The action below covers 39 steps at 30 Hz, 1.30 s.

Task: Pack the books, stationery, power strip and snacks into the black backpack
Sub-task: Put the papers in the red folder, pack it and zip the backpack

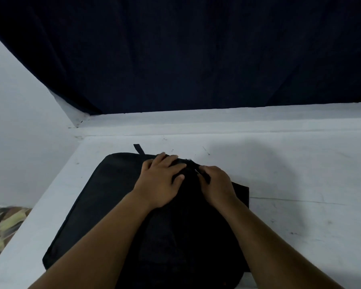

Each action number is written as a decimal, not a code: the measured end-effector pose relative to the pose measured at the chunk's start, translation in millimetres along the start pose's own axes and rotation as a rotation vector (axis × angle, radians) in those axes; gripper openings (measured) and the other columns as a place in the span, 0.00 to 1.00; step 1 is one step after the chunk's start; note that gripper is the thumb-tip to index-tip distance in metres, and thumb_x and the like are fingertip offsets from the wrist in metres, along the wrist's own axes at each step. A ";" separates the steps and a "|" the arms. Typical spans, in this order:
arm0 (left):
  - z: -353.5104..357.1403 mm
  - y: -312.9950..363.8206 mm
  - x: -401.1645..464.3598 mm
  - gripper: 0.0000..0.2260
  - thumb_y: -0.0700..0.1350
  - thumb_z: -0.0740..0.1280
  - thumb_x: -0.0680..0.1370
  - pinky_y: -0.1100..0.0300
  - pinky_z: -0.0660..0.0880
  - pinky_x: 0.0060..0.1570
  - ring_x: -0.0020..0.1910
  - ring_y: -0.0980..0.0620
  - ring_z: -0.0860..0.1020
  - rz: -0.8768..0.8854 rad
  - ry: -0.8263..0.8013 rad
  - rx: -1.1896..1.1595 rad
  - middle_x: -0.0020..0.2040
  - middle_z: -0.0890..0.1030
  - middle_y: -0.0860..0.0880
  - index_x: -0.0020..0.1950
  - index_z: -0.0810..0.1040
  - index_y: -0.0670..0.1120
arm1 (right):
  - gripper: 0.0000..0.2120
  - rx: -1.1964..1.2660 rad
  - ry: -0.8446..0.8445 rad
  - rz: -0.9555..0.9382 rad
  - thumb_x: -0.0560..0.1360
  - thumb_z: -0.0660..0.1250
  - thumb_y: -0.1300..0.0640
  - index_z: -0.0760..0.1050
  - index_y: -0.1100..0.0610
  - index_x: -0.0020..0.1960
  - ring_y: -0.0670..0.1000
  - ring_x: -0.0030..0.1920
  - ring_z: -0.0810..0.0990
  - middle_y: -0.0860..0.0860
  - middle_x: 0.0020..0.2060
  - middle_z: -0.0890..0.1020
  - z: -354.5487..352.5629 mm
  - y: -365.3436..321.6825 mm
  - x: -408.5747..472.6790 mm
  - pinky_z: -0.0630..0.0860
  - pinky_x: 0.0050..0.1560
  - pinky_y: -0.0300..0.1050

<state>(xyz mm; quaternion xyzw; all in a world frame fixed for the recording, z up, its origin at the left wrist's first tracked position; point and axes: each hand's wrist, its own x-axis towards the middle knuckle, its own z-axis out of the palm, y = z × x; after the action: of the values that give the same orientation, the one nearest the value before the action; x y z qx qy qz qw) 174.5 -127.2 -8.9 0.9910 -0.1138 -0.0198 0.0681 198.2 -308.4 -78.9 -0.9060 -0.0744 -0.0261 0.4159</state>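
Note:
The black backpack [104, 205] lies flat on a white table [290, 174], its top end pointing away from me. My left hand [161, 180] presses down on the bag's upper part, fingers gripping the fabric near its far edge. My right hand [217, 184] sits just to the right, fingers pinched on a small metal zipper pull at the bag's top. A short black strap [139, 149] sticks out beyond the far edge. No books, stationery, power strip or snacks are in view.
A dark blue curtain [186, 55] hangs behind the table's far ledge. A white wall [15, 132] runs along the left. A camouflage-patterned cloth [2, 228] shows below the table's left edge.

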 end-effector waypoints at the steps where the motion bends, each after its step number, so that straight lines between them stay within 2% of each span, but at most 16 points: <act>1: 5.6 2.5 2.7 0.23 0.60 0.49 0.82 0.50 0.46 0.75 0.80 0.50 0.51 -0.016 -0.042 0.063 0.80 0.60 0.58 0.78 0.62 0.62 | 0.12 0.008 0.004 -0.012 0.78 0.62 0.49 0.82 0.50 0.53 0.51 0.49 0.80 0.49 0.47 0.83 4.4 6.8 -0.5 0.74 0.46 0.46; 4: 13.6 8.9 6.3 0.23 0.60 0.49 0.83 0.47 0.47 0.75 0.79 0.48 0.54 -0.041 -0.069 0.163 0.78 0.62 0.57 0.79 0.58 0.62 | 0.10 0.025 0.084 -0.070 0.77 0.64 0.51 0.84 0.50 0.50 0.48 0.46 0.80 0.47 0.44 0.84 11.3 18.2 -6.9 0.73 0.44 0.43; 7: 14.2 8.5 9.5 0.21 0.60 0.51 0.82 0.48 0.51 0.73 0.74 0.51 0.62 -0.053 -0.030 0.154 0.73 0.68 0.58 0.76 0.62 0.63 | 0.08 0.032 0.137 -0.045 0.78 0.65 0.55 0.83 0.50 0.50 0.47 0.46 0.79 0.45 0.45 0.84 12.5 21.7 -7.7 0.73 0.46 0.43; 11: 10.4 8.2 18.5 0.18 0.59 0.54 0.80 0.48 0.53 0.69 0.71 0.50 0.66 -0.094 -0.110 0.105 0.69 0.72 0.58 0.71 0.67 0.63 | 0.08 0.012 0.169 -0.024 0.80 0.63 0.56 0.80 0.51 0.46 0.48 0.42 0.78 0.45 0.41 0.83 13.5 19.2 -6.6 0.69 0.41 0.44; 15: 1.6 6.9 34.9 0.14 0.62 0.53 0.80 0.47 0.55 0.60 0.64 0.47 0.70 -0.141 -0.186 0.038 0.56 0.77 0.56 0.55 0.76 0.61 | 0.06 0.036 0.200 0.007 0.79 0.65 0.56 0.81 0.51 0.48 0.45 0.43 0.79 0.44 0.43 0.84 16.9 18.0 -4.1 0.69 0.41 0.39; 18: 2.8 3.4 46.4 0.20 0.63 0.50 0.82 0.46 0.57 0.59 0.62 0.44 0.70 -0.153 -0.203 0.034 0.50 0.78 0.55 0.45 0.76 0.56 | 0.07 0.172 0.193 0.017 0.76 0.69 0.60 0.82 0.51 0.50 0.41 0.45 0.81 0.42 0.45 0.84 13.6 16.9 -3.6 0.74 0.47 0.31; 20: 9.1 3.5 48.2 0.18 0.61 0.50 0.82 0.45 0.58 0.59 0.63 0.44 0.69 -0.139 -0.176 0.070 0.53 0.79 0.55 0.47 0.76 0.56 | 0.09 0.299 0.171 0.066 0.75 0.70 0.63 0.82 0.50 0.51 0.40 0.47 0.82 0.42 0.45 0.84 9.2 15.2 -4.3 0.77 0.51 0.35; 22: 16.7 3.9 46.2 0.16 0.59 0.49 0.82 0.45 0.58 0.57 0.63 0.46 0.70 -0.083 -0.123 0.120 0.60 0.79 0.55 0.57 0.75 0.59 | 0.09 0.322 0.153 0.105 0.77 0.68 0.61 0.83 0.50 0.52 0.41 0.50 0.82 0.42 0.48 0.85 8.8 13.3 -5.3 0.76 0.54 0.37; 24: 21.2 3.1 45.5 0.18 0.57 0.48 0.82 0.44 0.57 0.57 0.67 0.46 0.69 -0.025 -0.114 0.148 0.67 0.76 0.56 0.69 0.70 0.60 | 0.11 0.207 0.141 0.071 0.79 0.65 0.61 0.83 0.52 0.57 0.44 0.54 0.80 0.46 0.52 0.84 11.7 13.2 -4.6 0.73 0.56 0.38; 25: 22.0 1.9 46.6 0.19 0.56 0.48 0.83 0.43 0.57 0.58 0.68 0.46 0.68 -0.012 -0.128 0.146 0.68 0.75 0.55 0.71 0.69 0.60 | 0.12 0.119 0.126 0.041 0.79 0.64 0.62 0.82 0.54 0.58 0.47 0.55 0.80 0.49 0.53 0.83 13.5 12.6 -3.8 0.72 0.55 0.38; 27: 20.7 0.3 49.7 0.19 0.55 0.48 0.83 0.44 0.58 0.56 0.66 0.47 0.69 -0.006 -0.162 0.118 0.65 0.76 0.55 0.67 0.74 0.61 | 0.12 0.010 0.090 0.007 0.80 0.62 0.63 0.82 0.56 0.57 0.50 0.53 0.79 0.52 0.52 0.83 14.1 10.4 -3.1 0.68 0.49 0.35; 29: 18.3 -1.5 51.8 0.17 0.54 0.50 0.81 0.45 0.57 0.54 0.63 0.48 0.71 -0.006 -0.162 0.049 0.61 0.78 0.57 0.59 0.78 0.60 | 0.12 -0.001 0.094 0.018 0.79 0.62 0.64 0.83 0.57 0.53 0.48 0.50 0.77 0.52 0.49 0.83 10.9 7.0 -7.1 0.65 0.44 0.29; 31: 17.4 -2.1 54.3 0.16 0.53 0.53 0.80 0.46 0.56 0.56 0.61 0.49 0.72 -0.037 -0.176 -0.026 0.59 0.80 0.59 0.54 0.80 0.61 | 0.11 0.015 0.120 0.020 0.78 0.63 0.64 0.83 0.55 0.49 0.46 0.48 0.77 0.50 0.46 0.82 7.1 5.7 -12.8 0.66 0.44 0.26; 33: 15.5 -2.3 56.1 0.14 0.51 0.56 0.78 0.45 0.56 0.60 0.61 0.51 0.73 -0.053 -0.192 -0.083 0.57 0.81 0.60 0.51 0.81 0.61 | 0.09 0.023 0.125 0.007 0.78 0.63 0.63 0.82 0.55 0.47 0.46 0.47 0.77 0.49 0.44 0.82 5.4 2.1 -20.8 0.69 0.46 0.29; 36: 9.2 -0.6 58.8 0.12 0.48 0.60 0.75 0.44 0.56 0.63 0.55 0.52 0.76 -0.061 -0.212 -0.167 0.49 0.82 0.59 0.45 0.83 0.59 | 0.09 0.029 0.125 -0.001 0.78 0.62 0.62 0.81 0.56 0.46 0.45 0.46 0.79 0.47 0.43 0.82 5.9 -5.3 -28.8 0.76 0.48 0.42; 39: 4.2 -4.9 65.7 0.10 0.50 0.64 0.72 0.41 0.61 0.65 0.54 0.53 0.76 -0.010 -0.344 -0.221 0.48 0.82 0.62 0.44 0.83 0.63 | 0.09 0.054 0.192 0.052 0.77 0.64 0.65 0.82 0.57 0.46 0.43 0.45 0.80 0.47 0.43 0.84 7.2 -7.1 -30.3 0.75 0.49 0.36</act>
<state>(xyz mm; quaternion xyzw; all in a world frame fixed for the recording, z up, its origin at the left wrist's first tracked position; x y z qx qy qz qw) 239.3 -138.0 -15.3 0.9600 -0.1159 -0.2016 0.1558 167.0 -301.8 -81.5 -0.8893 -0.0115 -0.0999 0.4461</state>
